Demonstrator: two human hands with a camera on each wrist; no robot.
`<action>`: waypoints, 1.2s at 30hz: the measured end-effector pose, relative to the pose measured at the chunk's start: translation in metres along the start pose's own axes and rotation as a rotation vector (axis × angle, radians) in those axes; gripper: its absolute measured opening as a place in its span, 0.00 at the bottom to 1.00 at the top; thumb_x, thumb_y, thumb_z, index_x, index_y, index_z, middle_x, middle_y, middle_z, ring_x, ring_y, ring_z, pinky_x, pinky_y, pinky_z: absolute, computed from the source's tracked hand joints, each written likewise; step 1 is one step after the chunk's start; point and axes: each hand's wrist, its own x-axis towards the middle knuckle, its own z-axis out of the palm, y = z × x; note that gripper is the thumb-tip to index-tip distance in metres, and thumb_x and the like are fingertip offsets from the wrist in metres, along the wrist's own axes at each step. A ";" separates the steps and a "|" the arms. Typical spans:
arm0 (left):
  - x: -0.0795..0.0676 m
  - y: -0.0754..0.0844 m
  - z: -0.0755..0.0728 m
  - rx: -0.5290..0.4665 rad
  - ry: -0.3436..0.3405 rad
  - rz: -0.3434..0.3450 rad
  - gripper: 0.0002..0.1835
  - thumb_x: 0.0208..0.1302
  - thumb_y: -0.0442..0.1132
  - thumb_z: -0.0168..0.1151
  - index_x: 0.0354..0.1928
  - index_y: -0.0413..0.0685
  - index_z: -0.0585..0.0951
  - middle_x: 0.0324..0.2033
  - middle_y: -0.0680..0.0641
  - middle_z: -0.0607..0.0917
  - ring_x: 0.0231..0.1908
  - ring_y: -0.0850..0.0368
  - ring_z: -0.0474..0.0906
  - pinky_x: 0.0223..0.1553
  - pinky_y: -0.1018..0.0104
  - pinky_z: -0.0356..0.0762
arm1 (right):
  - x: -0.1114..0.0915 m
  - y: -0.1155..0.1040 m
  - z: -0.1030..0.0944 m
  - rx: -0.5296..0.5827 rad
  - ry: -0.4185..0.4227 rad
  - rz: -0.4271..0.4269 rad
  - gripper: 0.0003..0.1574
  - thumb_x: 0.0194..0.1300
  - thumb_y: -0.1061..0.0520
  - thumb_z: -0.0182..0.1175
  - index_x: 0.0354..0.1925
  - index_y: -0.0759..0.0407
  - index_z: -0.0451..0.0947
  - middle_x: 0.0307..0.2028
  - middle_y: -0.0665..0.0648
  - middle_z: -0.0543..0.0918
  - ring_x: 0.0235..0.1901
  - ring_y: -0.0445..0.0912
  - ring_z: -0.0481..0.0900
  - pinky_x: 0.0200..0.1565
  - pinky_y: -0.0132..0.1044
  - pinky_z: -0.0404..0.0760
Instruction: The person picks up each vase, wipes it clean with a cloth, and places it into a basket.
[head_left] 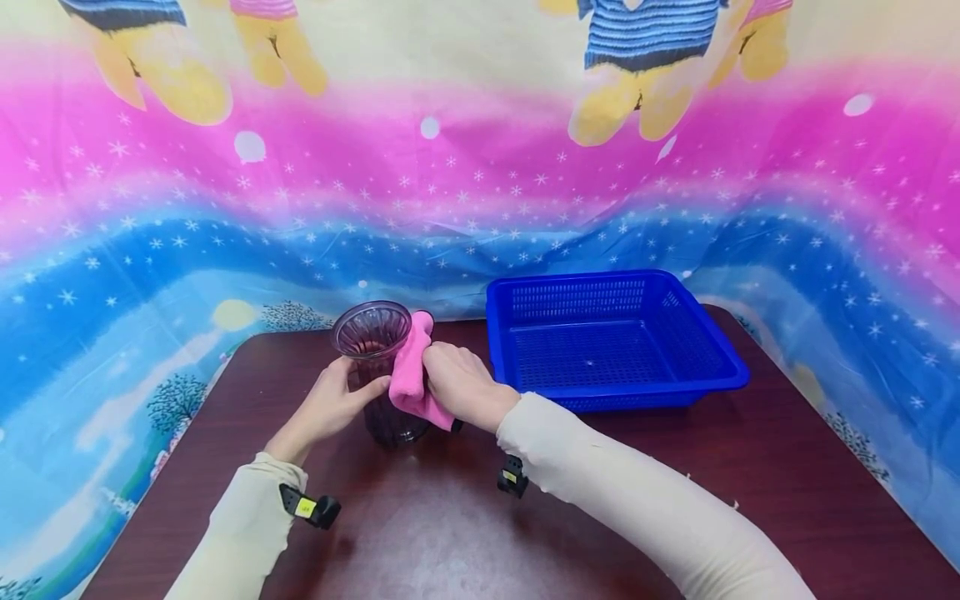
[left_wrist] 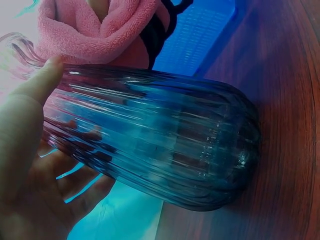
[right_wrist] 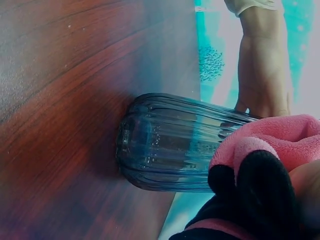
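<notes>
A ribbed, tinted glass vase [head_left: 371, 333] with a flared rim stands on the table, leaning slightly. My left hand [head_left: 322, 408] grips it around the upper body, thumb on the near side and fingers behind, as the left wrist view shows of the vase [left_wrist: 160, 135]. In my right hand [head_left: 467, 385] is a bunched pink cloth [head_left: 411, 375] with black parts, held against the vase's right side below the rim. The right wrist view shows the cloth [right_wrist: 280, 137] touching the glass; the right fingers are mostly hidden.
A blue plastic basket [head_left: 622, 392] with perforated walls stands at the back right, close to my right hand. The dark brown wooden table [head_left: 420, 525] ends at a patterned cloth backdrop [head_left: 465, 192] behind and at the sides.
</notes>
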 end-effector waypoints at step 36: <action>0.001 -0.002 -0.001 -0.016 -0.003 -0.001 0.29 0.70 0.47 0.64 0.65 0.39 0.72 0.58 0.33 0.83 0.58 0.38 0.81 0.61 0.40 0.77 | 0.006 0.004 0.005 -0.045 -0.006 -0.025 0.14 0.68 0.64 0.56 0.25 0.54 0.74 0.28 0.54 0.80 0.25 0.48 0.77 0.28 0.42 0.81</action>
